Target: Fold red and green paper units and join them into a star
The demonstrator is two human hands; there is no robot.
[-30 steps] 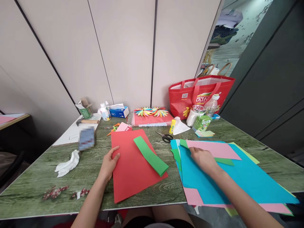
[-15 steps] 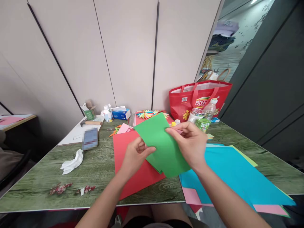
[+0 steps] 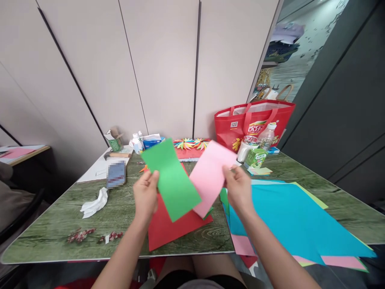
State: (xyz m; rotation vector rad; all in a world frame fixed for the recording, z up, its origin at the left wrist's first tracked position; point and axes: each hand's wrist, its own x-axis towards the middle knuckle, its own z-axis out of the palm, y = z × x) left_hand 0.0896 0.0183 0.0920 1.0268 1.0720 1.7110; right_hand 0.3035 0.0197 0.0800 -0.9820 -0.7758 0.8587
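My left hand point(image 3: 146, 194) pinches a green paper sheet point(image 3: 173, 180) by its left edge, holding it tilted above the table. With thumb and fingers closed, my right hand point(image 3: 237, 186) grips a pink paper sheet point(image 3: 212, 172) by its right edge. The two sheets meet or overlap slightly near the middle; I cannot tell if they touch. Beneath them lies a larger red paper sheet point(image 3: 165, 233), partly covered. To the right, a stack topped by a big blue paper sheet point(image 3: 288, 220) lies under my right forearm, with pink and yellow-green edges showing.
Folded multicoloured paper stars point(image 3: 184, 143) lie at the back. A red bag point(image 3: 228, 128), a clear bottle point(image 3: 267, 136) and a green box point(image 3: 255, 158) stand back right. On the left are a phone point(image 3: 116, 174), a hammer point(image 3: 118, 155), a crumpled tissue point(image 3: 95, 204) and red sprigs point(image 3: 81, 235).
My hands have moved apart. The green sheet has gone left with my left hand, and the pink sheet, mostly hidden behind it before, now shows fully in my right hand.
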